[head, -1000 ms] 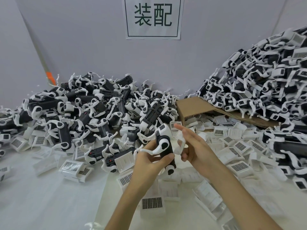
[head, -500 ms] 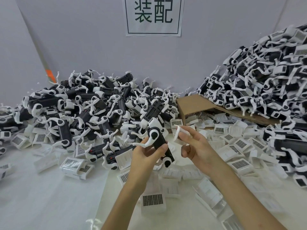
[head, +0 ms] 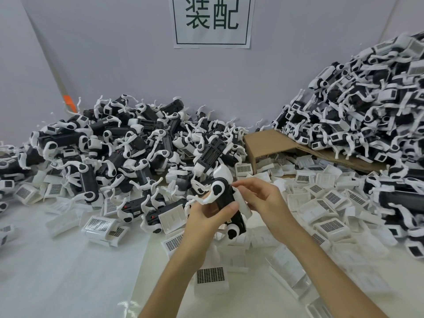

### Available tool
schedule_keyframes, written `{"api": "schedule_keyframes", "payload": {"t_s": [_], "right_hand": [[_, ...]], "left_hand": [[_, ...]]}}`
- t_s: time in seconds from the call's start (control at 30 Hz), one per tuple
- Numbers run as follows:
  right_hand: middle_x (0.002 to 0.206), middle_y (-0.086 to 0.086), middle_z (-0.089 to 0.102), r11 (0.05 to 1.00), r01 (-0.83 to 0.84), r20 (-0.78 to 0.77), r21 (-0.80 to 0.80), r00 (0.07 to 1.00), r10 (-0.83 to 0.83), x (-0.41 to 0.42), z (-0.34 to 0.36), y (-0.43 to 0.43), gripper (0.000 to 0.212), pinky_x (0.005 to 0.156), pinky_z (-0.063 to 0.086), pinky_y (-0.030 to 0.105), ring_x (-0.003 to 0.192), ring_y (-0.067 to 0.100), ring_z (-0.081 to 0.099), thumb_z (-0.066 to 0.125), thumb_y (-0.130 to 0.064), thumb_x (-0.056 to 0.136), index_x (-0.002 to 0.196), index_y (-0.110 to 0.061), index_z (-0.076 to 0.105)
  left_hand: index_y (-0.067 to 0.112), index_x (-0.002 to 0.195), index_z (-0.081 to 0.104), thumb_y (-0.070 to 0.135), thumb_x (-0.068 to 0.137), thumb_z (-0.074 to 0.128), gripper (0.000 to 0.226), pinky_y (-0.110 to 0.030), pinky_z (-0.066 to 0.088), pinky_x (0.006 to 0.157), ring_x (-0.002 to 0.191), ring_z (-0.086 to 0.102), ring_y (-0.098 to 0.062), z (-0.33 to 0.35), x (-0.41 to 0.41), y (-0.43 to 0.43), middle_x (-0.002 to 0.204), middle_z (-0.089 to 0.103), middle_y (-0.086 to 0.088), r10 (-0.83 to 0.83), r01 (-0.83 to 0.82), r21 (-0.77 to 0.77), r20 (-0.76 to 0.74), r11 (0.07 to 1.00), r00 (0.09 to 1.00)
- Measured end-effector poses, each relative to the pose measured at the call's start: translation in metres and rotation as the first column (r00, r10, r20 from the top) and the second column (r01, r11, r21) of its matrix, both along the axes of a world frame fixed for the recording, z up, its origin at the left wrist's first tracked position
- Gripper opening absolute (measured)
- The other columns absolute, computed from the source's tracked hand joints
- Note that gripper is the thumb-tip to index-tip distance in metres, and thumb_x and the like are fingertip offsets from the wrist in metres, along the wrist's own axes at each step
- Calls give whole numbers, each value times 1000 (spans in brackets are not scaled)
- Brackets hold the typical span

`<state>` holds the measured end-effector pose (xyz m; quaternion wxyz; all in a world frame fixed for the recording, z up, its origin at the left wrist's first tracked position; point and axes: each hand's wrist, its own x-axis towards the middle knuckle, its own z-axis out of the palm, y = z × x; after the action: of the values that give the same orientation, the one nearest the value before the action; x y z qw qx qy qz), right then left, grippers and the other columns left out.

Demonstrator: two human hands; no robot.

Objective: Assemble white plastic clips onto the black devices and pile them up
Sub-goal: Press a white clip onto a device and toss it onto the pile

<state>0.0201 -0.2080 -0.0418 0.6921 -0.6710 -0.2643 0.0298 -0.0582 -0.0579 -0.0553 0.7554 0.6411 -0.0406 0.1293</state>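
Big pile [head: 367,106] of finished ones on my right, but the heap [head: 114,145] on my left looks undone and loose clips [head: 330,198] cover the desk [head: 57,271], so loads left I'd say. My left hand [head: 206,216] grips a device [head: 226,200] above the desk. My right hand [head: 263,203] pinches a clip [head: 243,205] against its right side, probably not seated yet.

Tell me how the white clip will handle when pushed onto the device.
Probably light: the right hand holds the clip with its fingers alone. Likely somewhat flexible, being thin moulded plastic. It looks smooth, so it may slip against the device that the left hand grips.
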Motion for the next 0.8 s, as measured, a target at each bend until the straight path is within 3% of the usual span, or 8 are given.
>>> {"api": "schedule_keyframes", "payload": {"t_s": [0.13,0.2,0.3,0.5,0.67,0.8], "right_hand": [[108,6,76,991,-118,33,-55,992,120,-2,1,-1,34,84,59,32,105,22,71,73,-28,84,115,-13,72],[105,5,76,997,-51,52,-55,997,54,-1,1,1,28,81,59,32,101,21,72,74,-18,85,113,-12,72],[105,6,75,999,31,57,22,998,-33,0,2,0,33,78,60,35,96,24,72,80,-23,82,112,-11,71],[103,7,75,999,-24,93,31,995,21,-4,0,5,35,77,57,28,94,23,73,78,-25,77,105,-6,67],[107,11,73,995,-83,77,48,994,79,-4,0,4,33,77,58,29,97,25,72,71,-22,84,110,-2,64],[110,8,71,997,-73,110,7,991,72,-4,-2,5,30,83,58,32,103,25,70,75,-22,81,106,-8,67]], "left_hand": [[30,98,80,35,80,75,19,-26,59,78,94,75,-20,2,1,2,100,79,-4,52,-53,-53,-28,997,998],[31,94,80,40,80,81,17,-21,58,75,92,76,-17,4,1,2,97,79,-2,76,-78,-48,-39,996,996],[23,96,76,47,74,73,33,-17,55,69,87,75,-13,2,3,0,92,79,1,124,-124,-20,-39,992,992],[21,112,72,46,84,67,37,-17,56,72,92,75,-11,-1,3,-4,98,79,4,113,-111,60,-15,992,994],[24,109,72,54,79,64,43,-16,55,70,91,75,-9,0,3,-4,97,79,6,137,-136,47,-22,990,990],[26,99,74,53,79,65,35,-13,53,67,85,74,-7,0,4,-3,91,79,7,168,-168,15,-25,986,985]]}}
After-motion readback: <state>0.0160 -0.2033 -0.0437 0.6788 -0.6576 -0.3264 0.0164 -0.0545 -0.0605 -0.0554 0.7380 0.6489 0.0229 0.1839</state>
